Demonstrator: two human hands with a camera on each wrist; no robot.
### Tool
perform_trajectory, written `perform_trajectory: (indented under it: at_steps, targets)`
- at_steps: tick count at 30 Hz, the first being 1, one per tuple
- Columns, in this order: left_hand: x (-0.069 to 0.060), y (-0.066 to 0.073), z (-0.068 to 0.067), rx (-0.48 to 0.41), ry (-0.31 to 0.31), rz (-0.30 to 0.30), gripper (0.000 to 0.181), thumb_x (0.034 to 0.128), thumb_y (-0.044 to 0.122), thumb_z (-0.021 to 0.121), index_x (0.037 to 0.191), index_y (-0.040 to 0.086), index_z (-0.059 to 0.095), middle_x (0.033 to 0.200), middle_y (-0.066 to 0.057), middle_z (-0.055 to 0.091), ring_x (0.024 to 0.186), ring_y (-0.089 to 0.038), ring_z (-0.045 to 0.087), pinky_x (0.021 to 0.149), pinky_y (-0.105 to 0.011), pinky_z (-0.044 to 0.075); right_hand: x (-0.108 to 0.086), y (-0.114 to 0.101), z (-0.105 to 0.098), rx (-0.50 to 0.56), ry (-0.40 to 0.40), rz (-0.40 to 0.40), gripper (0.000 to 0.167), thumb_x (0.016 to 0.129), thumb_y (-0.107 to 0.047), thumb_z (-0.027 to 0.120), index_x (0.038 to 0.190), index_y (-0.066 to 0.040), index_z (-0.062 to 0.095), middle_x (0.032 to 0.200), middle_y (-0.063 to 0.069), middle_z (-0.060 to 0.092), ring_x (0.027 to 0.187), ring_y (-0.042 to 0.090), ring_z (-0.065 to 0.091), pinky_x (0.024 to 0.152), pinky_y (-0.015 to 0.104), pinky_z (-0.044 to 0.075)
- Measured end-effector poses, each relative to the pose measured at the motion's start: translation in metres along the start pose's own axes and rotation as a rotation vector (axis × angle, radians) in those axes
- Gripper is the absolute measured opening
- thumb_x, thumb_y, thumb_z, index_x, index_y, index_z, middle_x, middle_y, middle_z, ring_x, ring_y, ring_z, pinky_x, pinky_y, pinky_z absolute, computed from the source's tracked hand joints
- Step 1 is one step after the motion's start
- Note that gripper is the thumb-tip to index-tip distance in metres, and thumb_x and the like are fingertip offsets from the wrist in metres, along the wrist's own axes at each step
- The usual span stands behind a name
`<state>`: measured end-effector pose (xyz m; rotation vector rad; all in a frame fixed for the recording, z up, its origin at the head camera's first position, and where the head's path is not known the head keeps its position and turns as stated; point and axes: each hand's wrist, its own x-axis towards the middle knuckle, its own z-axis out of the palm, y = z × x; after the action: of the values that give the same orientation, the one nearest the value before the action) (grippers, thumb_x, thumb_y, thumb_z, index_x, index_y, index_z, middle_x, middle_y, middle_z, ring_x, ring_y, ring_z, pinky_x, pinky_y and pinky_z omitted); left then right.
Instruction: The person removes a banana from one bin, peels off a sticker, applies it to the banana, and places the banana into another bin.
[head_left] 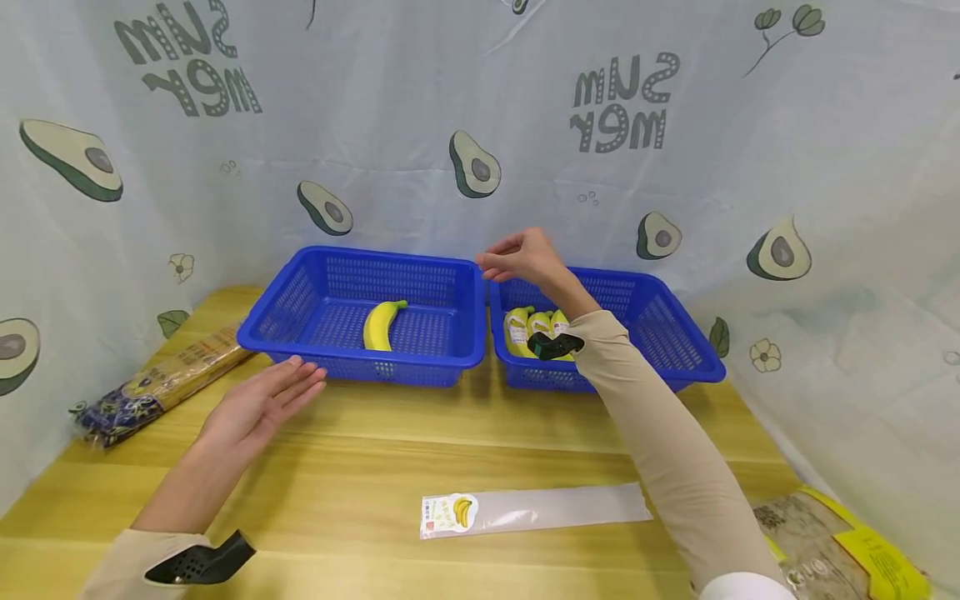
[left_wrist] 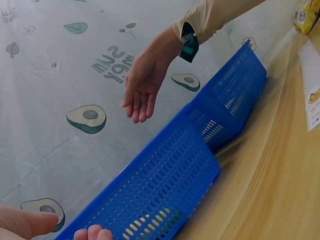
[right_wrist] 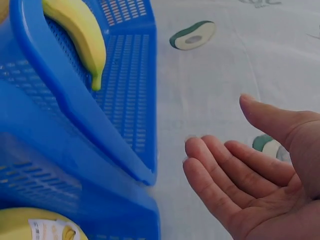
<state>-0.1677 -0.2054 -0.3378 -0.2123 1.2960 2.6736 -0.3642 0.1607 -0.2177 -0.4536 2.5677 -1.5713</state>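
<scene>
A single yellow banana [head_left: 382, 325] lies in the left blue basket [head_left: 360, 357]. My right hand [head_left: 525, 257] hovers over where the two baskets meet, its fingers loosely bent and the palm bare in the right wrist view. Below it, several bananas [head_left: 538, 323] in labelled clear wrapping lie at the left end of the right blue basket [head_left: 675, 333]. The left hand [head_left: 258, 404] is in the air by the left basket's front corner, fingers extended and holding nothing. Flat on the table in front is a clear plastic bag [head_left: 536, 510] with a banana label.
A long printed package [head_left: 165, 379] lies at the table's left edge. Another clear and yellow package [head_left: 840, 546] is at the front right. Behind the baskets hangs a pale curtain [head_left: 420, 108] with avocado prints. The wooden table [head_left: 360, 467] extends toward me.
</scene>
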Motion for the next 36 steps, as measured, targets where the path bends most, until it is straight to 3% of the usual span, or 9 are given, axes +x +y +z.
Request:
perform_trajectory:
  at_steps: [3,8,10,16,20,22,28,33,36]
  targets:
    - [0.001,0.007,-0.005,-0.058,0.023,0.003,0.011,0.1105,0.007,0.058,0.111,0.008,0.069,0.105,-0.008,0.075,0.105,-0.02,0.078,0.1,-0.035,0.063,0.005,-0.002,0.008,-0.006,-0.007,-0.001,0.038,0.097,-0.02,0.084,0.123,0.007,0.075,0.114,0.024,0.079,0.099,0.035,0.08,0.092,0.048,0.065]
    - [0.004,0.017,-0.017,-0.138,0.064,-0.013,0.011,0.1092,0.004,0.059,0.108,0.008,0.07,0.105,-0.01,0.074,0.102,-0.022,0.078,0.1,-0.036,0.063,0.011,-0.006,0.022,-0.013,-0.026,-0.013,0.036,0.096,-0.02,0.085,0.12,0.005,0.077,0.115,0.025,0.078,0.084,0.02,0.08,0.098,0.055,0.062]
    - [0.006,0.019,-0.021,-0.168,0.081,-0.026,0.009,0.1088,0.004,0.06,0.114,0.008,0.066,0.105,-0.01,0.072,0.102,-0.023,0.077,0.104,-0.037,0.061,0.013,-0.006,0.026,-0.015,-0.04,-0.019,0.035,0.096,-0.02,0.085,0.12,0.005,0.077,0.115,0.026,0.078,0.082,0.019,0.08,0.098,0.056,0.062]
    - [0.009,0.029,-0.03,-0.294,0.138,-0.044,0.026,0.1075,0.003,0.062,0.131,0.012,0.055,0.103,-0.012,0.071,0.099,-0.027,0.077,0.104,-0.039,0.061,0.016,-0.009,0.04,-0.043,-0.077,-0.019,0.036,0.096,-0.02,0.086,0.119,0.006,0.077,0.113,0.026,0.078,0.082,0.019,0.08,0.088,0.044,0.067]
    - [0.011,0.036,-0.033,-0.322,0.162,-0.051,0.062,0.1088,0.003,0.059,0.16,0.025,0.033,0.101,-0.013,0.07,0.093,-0.029,0.077,0.106,-0.036,0.059,0.02,-0.013,0.052,-0.06,-0.111,-0.022,0.037,0.095,-0.021,0.086,0.119,0.007,0.077,0.113,0.026,0.078,0.081,0.019,0.079,0.084,0.039,0.068]
    - [0.013,0.038,-0.033,-0.337,0.183,-0.054,0.072,0.1085,0.002,0.059,0.166,0.028,0.025,0.1,-0.012,0.07,0.091,-0.029,0.077,0.107,-0.035,0.058,0.022,-0.015,0.058,-0.067,-0.123,-0.02,0.037,0.095,-0.021,0.087,0.118,0.006,0.077,0.113,0.026,0.078,0.081,0.019,0.08,0.081,0.036,0.068]
    - [0.016,0.041,-0.036,-0.385,0.219,-0.044,0.054,0.1067,-0.002,0.06,0.153,0.023,0.045,0.101,-0.012,0.069,0.091,-0.028,0.076,0.11,-0.035,0.056,0.026,-0.02,0.073,-0.118,-0.155,-0.015,0.037,0.095,-0.023,0.086,0.119,0.004,0.078,0.107,0.021,0.08,0.084,0.021,0.08,0.08,0.034,0.067]
    - [0.019,0.042,-0.037,-0.398,0.223,-0.047,0.079,0.1066,-0.003,0.059,0.168,0.03,0.022,0.1,-0.013,0.069,0.091,-0.026,0.075,0.113,-0.033,0.054,0.03,-0.02,0.083,-0.132,-0.183,-0.013,0.037,0.095,-0.023,0.087,0.119,0.004,0.078,0.105,0.02,0.08,0.087,0.025,0.08,0.079,0.032,0.067]
    - [0.02,0.043,-0.037,-0.412,0.229,-0.045,0.079,0.1063,-0.005,0.059,0.167,0.03,0.022,0.1,-0.013,0.069,0.091,-0.026,0.075,0.113,-0.033,0.054,0.033,-0.02,0.09,-0.115,-0.21,-0.005,0.037,0.095,-0.021,0.087,0.119,0.005,0.077,0.107,0.02,0.08,0.09,0.027,0.08,0.078,0.032,0.067]
